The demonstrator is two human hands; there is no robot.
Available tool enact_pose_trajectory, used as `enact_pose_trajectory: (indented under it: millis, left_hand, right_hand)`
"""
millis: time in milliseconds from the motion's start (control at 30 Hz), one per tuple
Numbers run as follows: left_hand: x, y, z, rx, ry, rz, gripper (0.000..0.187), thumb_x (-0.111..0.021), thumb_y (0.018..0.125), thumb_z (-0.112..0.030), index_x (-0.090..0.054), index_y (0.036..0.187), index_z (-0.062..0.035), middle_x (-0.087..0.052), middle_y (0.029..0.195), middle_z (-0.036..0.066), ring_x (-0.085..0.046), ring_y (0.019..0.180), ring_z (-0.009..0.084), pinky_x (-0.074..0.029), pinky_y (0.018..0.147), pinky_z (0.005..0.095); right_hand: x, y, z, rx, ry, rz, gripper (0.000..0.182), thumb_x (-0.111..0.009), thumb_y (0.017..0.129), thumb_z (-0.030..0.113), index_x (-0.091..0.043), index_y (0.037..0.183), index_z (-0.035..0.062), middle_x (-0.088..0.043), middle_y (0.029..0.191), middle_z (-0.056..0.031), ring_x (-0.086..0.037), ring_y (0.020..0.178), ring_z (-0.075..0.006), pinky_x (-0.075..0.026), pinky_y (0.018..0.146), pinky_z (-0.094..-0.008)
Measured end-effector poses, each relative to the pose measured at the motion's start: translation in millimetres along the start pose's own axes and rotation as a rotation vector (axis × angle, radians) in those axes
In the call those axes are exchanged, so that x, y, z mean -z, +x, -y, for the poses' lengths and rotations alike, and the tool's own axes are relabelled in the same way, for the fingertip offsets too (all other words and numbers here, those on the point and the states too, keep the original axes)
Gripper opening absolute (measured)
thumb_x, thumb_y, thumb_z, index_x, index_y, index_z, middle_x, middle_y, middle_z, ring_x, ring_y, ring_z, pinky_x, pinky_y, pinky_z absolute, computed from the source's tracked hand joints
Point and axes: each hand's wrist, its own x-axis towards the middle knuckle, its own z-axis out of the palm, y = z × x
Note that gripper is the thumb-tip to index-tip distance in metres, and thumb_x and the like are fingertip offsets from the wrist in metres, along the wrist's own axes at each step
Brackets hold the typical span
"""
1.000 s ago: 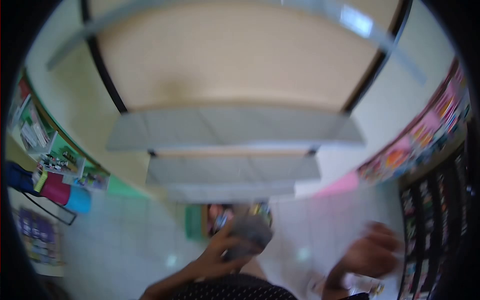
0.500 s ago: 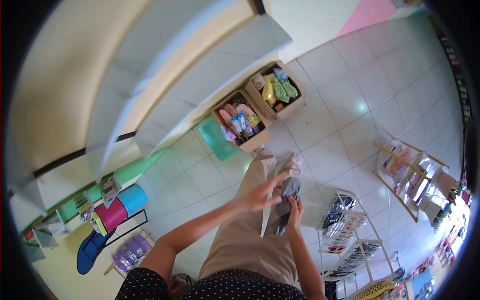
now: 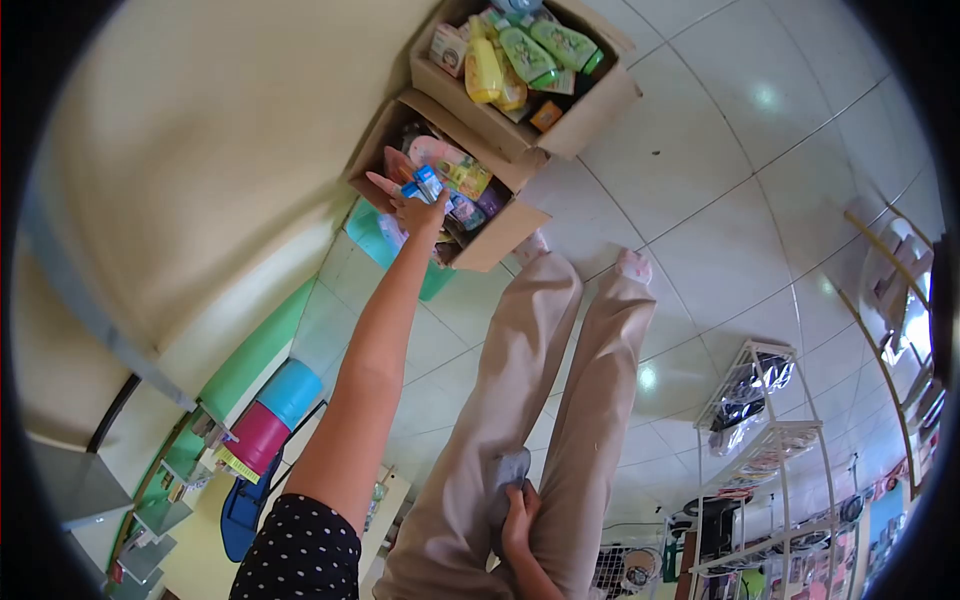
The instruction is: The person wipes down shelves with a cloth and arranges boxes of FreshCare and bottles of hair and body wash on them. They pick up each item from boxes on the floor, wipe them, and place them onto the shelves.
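My left hand reaches down into an open cardboard box, its fingers closed at a small blue-and-white package. A second blue-topped package stands beside it, partly covered by the fingers. Around them in the box lie pink items, a yellow-green pack and purple ones. Down by my thighs, my right hand is wrapped round a grey cloth, part of which the hand hides.
Another cardboard box holds yellow bottles and green bottles. A turquoise container sits beside the nearer box, against the wall. White wire shelving with packaged goods stands at right; blue and magenta cylinders at left.
My left hand has left the grey cloth and gone forward into the nearer box. The right hand has lowered with the cloth. The view has come closer to the boxes.
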Motion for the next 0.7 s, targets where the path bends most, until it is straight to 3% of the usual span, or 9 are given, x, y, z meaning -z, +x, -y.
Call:
enact_pose_trajectory:
  millis: [33,67,200,233,300,433,500,633,700]
  left_hand:
    - [9,-5,-19,0.166,0.224,-0.054,0.078,-0.066,0.053,-0.051,-0.043,0.105,0.0026,-0.050,0.099,0.017,-0.047,0.095,0.0317,-0.037,0.080,0.0379]
    - [12,-5,-25,0.290,0.168,0.003,0.089,-0.065,0.047,-0.058,-0.042,0.105,0.0045,-0.047,0.106,0.018,-0.042,0.101,0.0340,-0.035,0.085,0.0386]
    - [15,0,-17,0.367,-0.009,0.043,0.087,-0.070,0.045,-0.052,-0.042,0.105,0.0036,-0.047,0.105,0.021,-0.043,0.099,0.0341,-0.035,0.085,0.0380]
    - [7,5,-9,0.365,-0.007,0.045,0.087,-0.070,0.045,-0.052,-0.042,0.105,0.0036,-0.047,0.105,0.021,-0.043,0.099,0.0341,-0.035,0.085,0.0380]
    - [-14,17,8,-0.024,-0.189,-0.078,0.084,-0.073,0.042,-0.046,-0.043,0.104,0.0034,-0.047,0.103,0.022,-0.043,0.098,0.0351,-0.036,0.084,0.0370]
    - [5,3,-11,0.037,-0.128,-0.159,0.080,-0.075,0.041,-0.041,-0.046,0.101,0.0033,-0.049,0.100,0.023,-0.045,0.095,0.0351,-0.037,0.083,0.0357]
    - [39,-13,-31,-0.004,-0.407,0.154,0.077,-0.075,0.039,-0.041,-0.049,0.096,0.0029,-0.050,0.096,0.023,-0.049,0.091,0.0334,-0.039,0.080,0.0351]
    - [49,-21,-33,0.046,-0.495,0.187,0.061,-0.074,0.047,-0.035,-0.052,0.092,-0.0002,-0.052,0.092,0.015,-0.053,0.082,0.0256,-0.043,0.074,0.0326]
    - [46,-17,-18,0.086,-1.008,0.518,0.048,-0.072,0.055,-0.026,-0.052,0.094,-0.0037,-0.053,0.088,0.007,-0.053,0.075,0.0160,-0.044,0.065,0.0277]
  right_hand:
    - [-4,-1,-2,0.022,0.014,-0.031,0.013,-0.047,0.071,0.010,-0.043,0.065,-0.0008,-0.040,0.058,-0.0016,-0.035,0.057,-0.0094,-0.031,0.053,-0.0251]
    - [-6,-2,-2,-0.026,0.008,-0.034,0.012,-0.047,0.071,0.009,-0.041,0.065,-0.0006,-0.039,0.057,-0.0019,-0.034,0.057,-0.0097,-0.031,0.053,-0.0245]
    - [-12,-4,-1,-0.031,-0.002,-0.025,0.012,-0.047,0.070,0.009,-0.041,0.065,-0.0002,-0.038,0.058,-0.0013,-0.034,0.057,-0.0097,-0.031,0.053,-0.0240]
    - [-14,-5,4,-0.032,0.017,-0.020,0.012,-0.048,0.070,0.009,-0.041,0.065,0.0000,-0.038,0.058,-0.0010,-0.034,0.057,-0.0096,-0.031,0.053,-0.0238]
    - [-17,-4,7,-0.025,0.035,-0.015,0.012,-0.048,0.070,0.009,-0.041,0.065,0.0002,-0.038,0.058,-0.0007,-0.034,0.057,-0.0094,-0.031,0.053,-0.0237]
    - [-13,-6,6,-0.085,0.044,-0.016,0.013,-0.048,0.070,0.009,-0.041,0.065,0.0004,-0.038,0.059,-0.0002,-0.035,0.058,-0.0092,-0.031,0.054,-0.0232]
    - [-8,-4,6,-0.091,0.023,-0.004,0.013,-0.049,0.071,0.010,-0.042,0.066,0.0004,-0.039,0.059,-0.0002,-0.035,0.058,-0.0091,-0.031,0.054,-0.0229]
    - [1,-2,1,-0.089,-0.036,0.009,0.010,-0.049,0.071,0.009,-0.044,0.069,0.0005,-0.041,0.062,0.0002,-0.036,0.060,-0.0081,-0.032,0.055,-0.0217]
    - [4,-4,5,-0.088,-0.041,0.012,0.009,-0.049,0.072,0.009,-0.045,0.070,0.0008,-0.042,0.062,0.0003,-0.037,0.060,-0.0079,-0.032,0.056,-0.0214]
